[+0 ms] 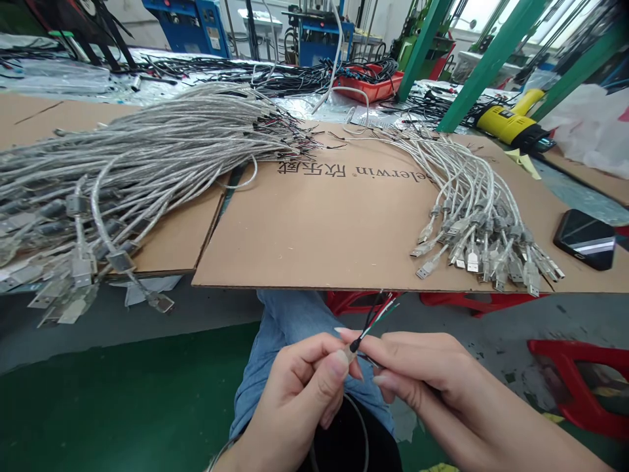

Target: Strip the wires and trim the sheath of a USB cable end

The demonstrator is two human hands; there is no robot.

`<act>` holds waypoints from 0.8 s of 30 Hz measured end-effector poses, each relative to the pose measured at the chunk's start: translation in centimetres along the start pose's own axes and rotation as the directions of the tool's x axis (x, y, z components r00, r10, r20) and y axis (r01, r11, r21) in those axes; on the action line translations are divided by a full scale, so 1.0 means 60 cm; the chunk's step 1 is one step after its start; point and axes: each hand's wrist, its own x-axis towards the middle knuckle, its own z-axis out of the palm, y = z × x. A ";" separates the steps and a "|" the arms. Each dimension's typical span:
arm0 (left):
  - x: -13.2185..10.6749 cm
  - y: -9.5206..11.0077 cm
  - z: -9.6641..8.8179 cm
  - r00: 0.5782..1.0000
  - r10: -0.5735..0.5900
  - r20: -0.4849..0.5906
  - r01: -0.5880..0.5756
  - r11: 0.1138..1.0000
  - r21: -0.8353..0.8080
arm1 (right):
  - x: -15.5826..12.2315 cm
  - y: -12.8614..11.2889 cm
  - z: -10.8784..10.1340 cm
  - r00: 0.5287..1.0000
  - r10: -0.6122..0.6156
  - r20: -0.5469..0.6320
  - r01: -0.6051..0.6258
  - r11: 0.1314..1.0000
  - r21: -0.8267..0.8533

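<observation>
My left hand [299, 380] pinches the stripped end of a clear-sheathed cable [350, 353] between thumb and fingers, below the table edge. Thin coloured wires [381, 311] in red, white, green and black fan out from that end. My right hand [417, 370] is closed beside it, its fingertips pinching at the same cable end, touching the left thumb. The cable's remaining length loops down over my lap [363, 432].
A cardboard sheet [334, 229] covers the table. A large pile of silver USB cables [122, 170] lies on the left, a smaller bundle [472, 223] on the right. A black phone [586, 239] and a yellow heat gun [511, 124] sit far right. Red stools [580, 387] stand below.
</observation>
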 end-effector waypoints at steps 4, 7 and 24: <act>-0.001 -0.002 -0.002 1.000 0.004 -0.008 -0.003 1.000 0.021 | 0.000 0.000 0.002 1.000 0.000 -0.031 0.000 1.000 0.013; 0.000 -0.004 -0.005 1.000 -0.008 0.009 0.008 1.000 0.017 | -0.001 0.004 0.004 1.000 0.009 -0.019 -0.009 1.000 0.021; 0.006 -0.002 -0.006 0.984 -0.146 0.105 0.163 0.970 -0.181 | -0.005 0.015 0.000 0.997 0.052 0.063 -0.056 0.996 0.072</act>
